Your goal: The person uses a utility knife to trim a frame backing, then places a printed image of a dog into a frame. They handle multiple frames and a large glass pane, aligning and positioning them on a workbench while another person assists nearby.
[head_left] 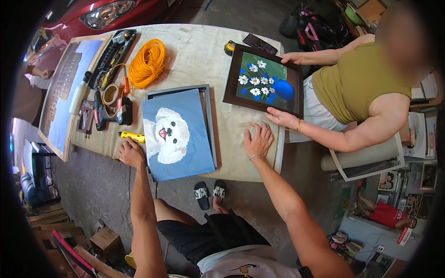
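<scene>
My left hand [131, 153] rests at the table's near edge, fingers slightly bent and apart, its fingertips right beside a yellow utility knife [132, 136]; I see no grip on it. To its right lies a canvas painting of a white dog on blue [194, 120], overlapping a grey frame [208, 99] beneath. My right hand [258, 140] lies flat on the tabletop with fingers spread, holding nothing. Across from it, another person's two hands hold a dark-framed flower painting [255, 81] over the table's right end.
A coil of orange cord [147, 64], a tape roll [111, 94], a cordless drill [99, 111] and an open tool case [111, 58] sit on the left. A large framed picture [69, 92] overlaps the left edge. A phone [260, 44] and tape measure [229, 47] lie at the far right.
</scene>
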### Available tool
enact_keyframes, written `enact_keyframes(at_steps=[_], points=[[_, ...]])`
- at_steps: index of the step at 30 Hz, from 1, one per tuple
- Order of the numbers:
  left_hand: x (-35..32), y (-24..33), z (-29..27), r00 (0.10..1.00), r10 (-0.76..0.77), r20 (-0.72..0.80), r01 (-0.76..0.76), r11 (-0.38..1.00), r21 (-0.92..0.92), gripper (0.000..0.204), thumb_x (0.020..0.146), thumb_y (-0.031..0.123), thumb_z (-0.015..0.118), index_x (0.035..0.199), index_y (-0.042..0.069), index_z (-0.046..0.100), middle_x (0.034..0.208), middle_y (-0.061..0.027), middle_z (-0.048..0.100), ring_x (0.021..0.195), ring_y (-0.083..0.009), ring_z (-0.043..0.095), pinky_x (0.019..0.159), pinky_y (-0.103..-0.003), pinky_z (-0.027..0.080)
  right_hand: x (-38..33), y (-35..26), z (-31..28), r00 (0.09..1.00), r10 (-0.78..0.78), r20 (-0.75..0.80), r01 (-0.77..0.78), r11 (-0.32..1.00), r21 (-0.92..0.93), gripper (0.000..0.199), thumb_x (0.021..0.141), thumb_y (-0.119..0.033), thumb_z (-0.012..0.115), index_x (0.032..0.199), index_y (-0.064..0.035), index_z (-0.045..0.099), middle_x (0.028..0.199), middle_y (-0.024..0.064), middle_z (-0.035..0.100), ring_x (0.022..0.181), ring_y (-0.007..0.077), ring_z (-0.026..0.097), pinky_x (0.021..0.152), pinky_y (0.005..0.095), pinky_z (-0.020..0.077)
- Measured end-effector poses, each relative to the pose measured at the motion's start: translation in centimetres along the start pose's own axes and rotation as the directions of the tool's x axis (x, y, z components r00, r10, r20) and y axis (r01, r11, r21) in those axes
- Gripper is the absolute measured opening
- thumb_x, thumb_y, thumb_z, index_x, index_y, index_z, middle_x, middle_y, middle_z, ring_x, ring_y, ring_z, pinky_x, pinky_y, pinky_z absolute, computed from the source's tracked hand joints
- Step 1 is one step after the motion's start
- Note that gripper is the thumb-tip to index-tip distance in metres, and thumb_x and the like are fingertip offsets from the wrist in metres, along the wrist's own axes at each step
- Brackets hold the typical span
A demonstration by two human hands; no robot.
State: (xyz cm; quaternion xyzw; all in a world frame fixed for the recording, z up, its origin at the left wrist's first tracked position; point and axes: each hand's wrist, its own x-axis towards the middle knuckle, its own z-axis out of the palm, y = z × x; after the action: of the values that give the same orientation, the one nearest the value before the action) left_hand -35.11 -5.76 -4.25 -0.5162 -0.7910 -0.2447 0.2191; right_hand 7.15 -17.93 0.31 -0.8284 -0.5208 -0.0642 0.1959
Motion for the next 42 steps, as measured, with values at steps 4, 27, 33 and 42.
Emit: enact_keyframes(at_steps=[4,27,33,42], points=[[0.1,0.2,0.0,0.999,0.012,-0.034,-0.013,1.000,-0.023,0.028,0.090,0.035,0.056,0.079,0.011,0.065,0.081,-0.0085,0.060,0.078,-0.0303,0.056,0.066,-0.045,0.041,-1.7,2.9,-1.8,0.982,-0.088,0.164,0.074,0.993,0.091,0.047,0.088,-0.038,0.057,0.126,-0.0115,0.050,0.141,0.0138,0.038,0.135,0.0327,0.029,0.108,0.0505,0.0218],[0.3,0.9,-0.8,0.995,-0.077,0.060,0.081,0.994,-0.072,0.028,0.090,0.034,0.055,0.081,0.011,0.067,0.086,-0.0080,0.061,0.086,-0.0299,0.055,0.075,-0.045,0.040,-7.3,8.5,-5.0,0.989,0.123,0.084,-0.139,0.967,0.212,0.050,0.085,-0.034,0.065,0.124,-0.0066,0.051,0.138,0.0203,0.036,0.127,0.0394,0.037,0.101,0.0485,0.0357],[0.5,0.4,-1.2,0.982,-0.142,0.127,0.154,0.984,-0.089,0.029,0.091,0.031,0.051,0.082,0.008,0.066,0.088,-0.0127,0.061,0.088,-0.0323,0.055,0.076,-0.048,0.039,-7.1,8.9,-5.0,0.999,0.021,0.036,-0.027,0.986,0.164,0.047,0.086,-0.029,0.065,0.123,-0.0030,0.051,0.135,0.0224,0.041,0.126,0.0391,0.039,0.103,0.0488,0.0336],[0.6,1.1,-1.5,0.983,-0.155,0.102,0.166,0.981,-0.103,0.027,0.090,0.032,0.054,0.080,0.010,0.066,0.088,-0.0091,0.060,0.089,-0.0293,0.053,0.076,-0.044,0.038,-7.3,9.2,-4.2,0.997,0.044,0.065,-0.055,0.982,0.180,0.046,0.088,-0.027,0.064,0.126,-0.0029,0.051,0.137,0.0219,0.040,0.127,0.0376,0.039,0.104,0.0464,0.0334]])
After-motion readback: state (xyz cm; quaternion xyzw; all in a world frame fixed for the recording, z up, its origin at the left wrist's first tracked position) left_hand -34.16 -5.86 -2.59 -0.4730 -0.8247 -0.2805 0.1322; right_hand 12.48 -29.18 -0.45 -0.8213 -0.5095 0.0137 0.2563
